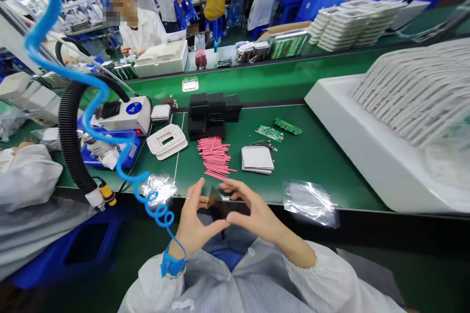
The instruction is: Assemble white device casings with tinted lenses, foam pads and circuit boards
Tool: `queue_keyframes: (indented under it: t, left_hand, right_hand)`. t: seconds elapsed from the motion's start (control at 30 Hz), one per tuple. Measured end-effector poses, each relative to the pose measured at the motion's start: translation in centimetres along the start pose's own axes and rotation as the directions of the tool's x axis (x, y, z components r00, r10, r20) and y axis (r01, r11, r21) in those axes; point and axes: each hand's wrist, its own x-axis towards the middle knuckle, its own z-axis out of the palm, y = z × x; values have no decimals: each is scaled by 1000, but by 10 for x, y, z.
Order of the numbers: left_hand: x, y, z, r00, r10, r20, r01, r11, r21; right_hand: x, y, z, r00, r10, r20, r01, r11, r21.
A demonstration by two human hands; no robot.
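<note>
The left hand point(194, 227) and the right hand point(253, 212) are close together, just in front of the table edge point(352, 208). Both pinch a small dark clear sheet point(216, 203) by its edges, fingers on top and thumbs below. The sheet is held almost flat, and its long side seems to run from 9 o'clock to 3 o'clock. A blue wrist strap point(171, 265) sits on the left wrist, and its curly blue cord point(91, 122) goes up toward 10 o'clock.

On the green table, a crinkly clear bag point(310, 201) lies at 3 o'clock from the hands. A pile of pink strips point(215, 157) lies at 12 o'clock, with a stack of white cards point(257, 159) beside it. Farther at 12 o'clock stand black blocks point(213, 113). A big white tray point(367, 142) sits at 2 o'clock.
</note>
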Motion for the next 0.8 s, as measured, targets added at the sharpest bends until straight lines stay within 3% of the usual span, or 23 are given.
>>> queue_keyframes:
  t: [0.07, 0.13, 0.23, 0.33, 0.47, 0.8]
  left_hand:
    - [0, 4, 6, 995, 16, 100, -18, 1000, 17]
    - [1, 5, 8, 992, 14, 125, -11, 1000, -30]
    - [5, 4, 8, 998, 55, -41, -55, 998, -3]
    - [12, 4, 9, 953, 222, -205, -179, 962, 208]
    - [19, 7, 12, 894, 389, -222, -298, 887, 353]
    - [19, 7, 10, 840, 516, -167, -380, 779, 498]
  right_hand:
    - [-1, -6, 4, 985, 32, 172, -74, 966, 248]
    - [-1, -7, 6, 975, 27, 219, -126, 883, 452]
    - [0, -5, 9, 968, 12, 252, -183, 723, 667]
    - [0, -8, 11, 957, -15, 291, -216, 634, 743]
    - [-1, -15, 14, 949, -31, 312, -225, 626, 747]
    - [-5, -17, 17, 970, 38, 239, -184, 759, 624]
